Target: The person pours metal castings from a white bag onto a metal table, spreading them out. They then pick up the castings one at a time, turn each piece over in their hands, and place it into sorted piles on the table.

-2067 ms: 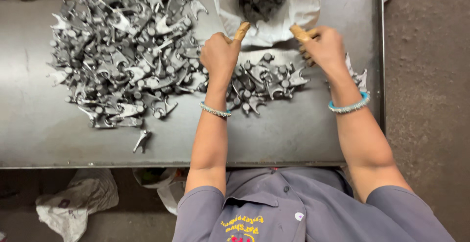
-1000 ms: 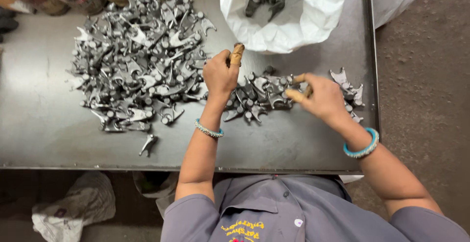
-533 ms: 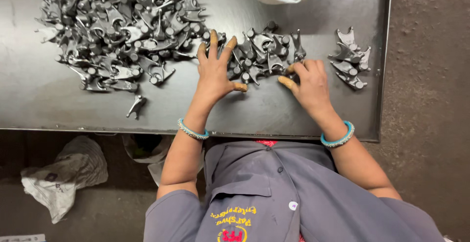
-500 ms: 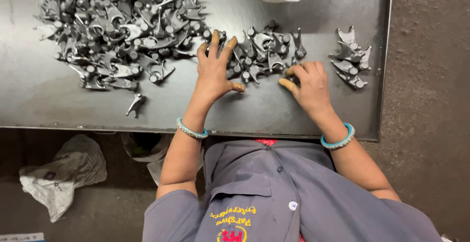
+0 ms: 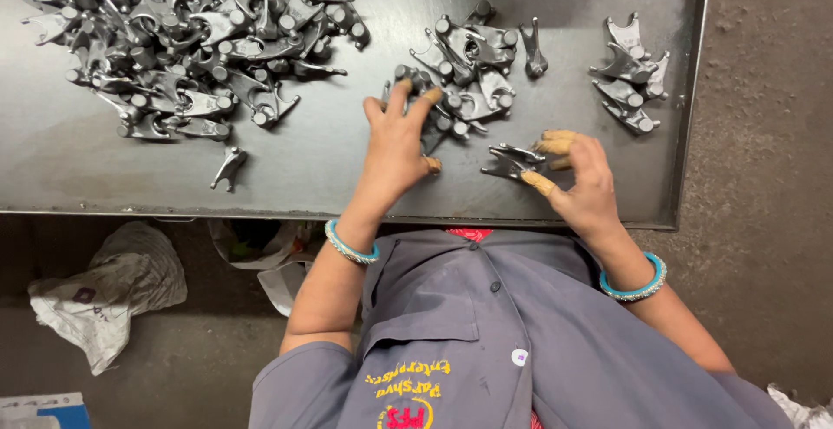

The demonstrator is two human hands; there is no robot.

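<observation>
— Hands first: what are they doing?

— Left hand [image 5: 397,147] is lying flat on the dark counter [image 5: 347,177], fingers [image 5: 401,98] spread wide and gripping nothing, their tips touching the lower edge of the middle cluster of grey metal parts [image 5: 468,73]. Right hand [image 5: 583,177] is resting at about four o'clock from that cluster, its capped fingers [image 5: 554,145] pinching narrow on a single metal part [image 5: 510,162] lying on the counter.

— Anything else lying around?

— A big heap of the same parts [image 5: 191,39] is sitting at ten o'clock from the left hand, with one stray part [image 5: 228,167] just below it. A small group of parts [image 5: 632,78] is lying at one o'clock from the right hand, well apart from the middle cluster. A crumpled bag [image 5: 108,286] is lying on the floor at seven o'clock.
</observation>
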